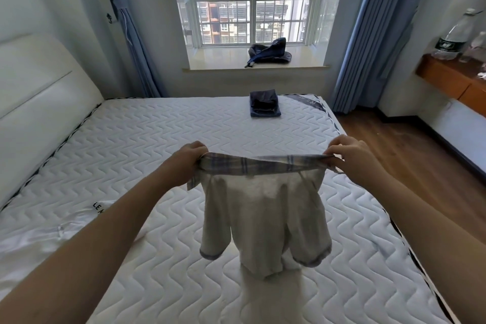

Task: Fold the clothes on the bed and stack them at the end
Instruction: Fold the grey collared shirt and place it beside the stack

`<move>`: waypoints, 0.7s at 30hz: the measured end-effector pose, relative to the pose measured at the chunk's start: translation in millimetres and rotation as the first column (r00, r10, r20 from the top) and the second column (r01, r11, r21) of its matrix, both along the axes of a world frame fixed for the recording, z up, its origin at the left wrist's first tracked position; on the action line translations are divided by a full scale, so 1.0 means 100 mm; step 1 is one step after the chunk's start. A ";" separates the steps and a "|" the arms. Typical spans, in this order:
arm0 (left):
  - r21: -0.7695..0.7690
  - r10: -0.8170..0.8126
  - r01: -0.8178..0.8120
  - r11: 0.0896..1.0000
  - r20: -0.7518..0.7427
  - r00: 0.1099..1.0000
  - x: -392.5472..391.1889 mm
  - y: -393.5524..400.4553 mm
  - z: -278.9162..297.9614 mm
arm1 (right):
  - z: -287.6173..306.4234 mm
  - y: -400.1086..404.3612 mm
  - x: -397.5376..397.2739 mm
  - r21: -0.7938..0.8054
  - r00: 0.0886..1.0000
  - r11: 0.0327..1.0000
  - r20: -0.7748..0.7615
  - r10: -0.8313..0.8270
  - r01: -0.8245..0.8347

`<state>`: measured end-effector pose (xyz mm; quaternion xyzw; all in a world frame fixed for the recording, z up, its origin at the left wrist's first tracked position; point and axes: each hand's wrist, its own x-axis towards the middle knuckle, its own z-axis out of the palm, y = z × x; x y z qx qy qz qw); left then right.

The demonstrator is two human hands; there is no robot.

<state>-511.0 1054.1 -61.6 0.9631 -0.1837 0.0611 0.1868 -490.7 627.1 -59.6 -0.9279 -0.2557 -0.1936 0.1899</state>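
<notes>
So I've got the grey shirt (263,221) up in the air over the bed (157,145), stretched out between both hands. My left hand (184,163) has its fingers curled around one end of the plaid collar edge, and my right hand (349,155) is pinching the other end, so that top edge runs pretty much taut from one hand to the other. The rest of the shirt hangs down below my hands, both short sleeves dangling with their bluish cuffs, and the bottom hem looks like it's touching the mattress closer to me.

Past my hands, toward the far edge of the bed, there's a dark blue folded stack (264,107) sitting flat, well apart from the shirt. Off to the left of my left arm, a white garment (52,229) with some black lettering lies crumpled on the mattress. Further out beyond the stack, a dark bag (269,53) sits on the window sill (223,59).
</notes>
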 end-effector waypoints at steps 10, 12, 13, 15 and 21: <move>0.283 -0.490 0.420 0.862 0.257 0.833 -0.11 -0.09 0.04 | -0.16 -0.07 0.06 0.188 0.905 0.948 -0.392 -0.167 0.257; 0.400 -0.532 0.412 0.819 0.260 0.806 -0.09 -0.05 0.03 | -0.15 -0.10 0.07 0.277 0.896 0.917 -0.418 -0.152 0.286; 0.440 -0.538 0.400 0.804 0.252 0.804 -0.09 -0.04 0.02 | -0.14 -0.10 0.07 0.317 0.890 0.902 -0.434 -0.139 0.295; 0.477 -0.542 0.379 0.793 0.270 0.796 -0.10 -0.04 -0.02 | -0.13 -0.06 0.09 0.390 0.880 0.867 -0.462 -0.107 0.310; 0.218 -0.231 0.215 0.952 0.055 0.971 -0.08 -0.21 -0.19 | -0.12 0.07 0.15 0.522 0.883 0.792 -0.468 -0.044 0.316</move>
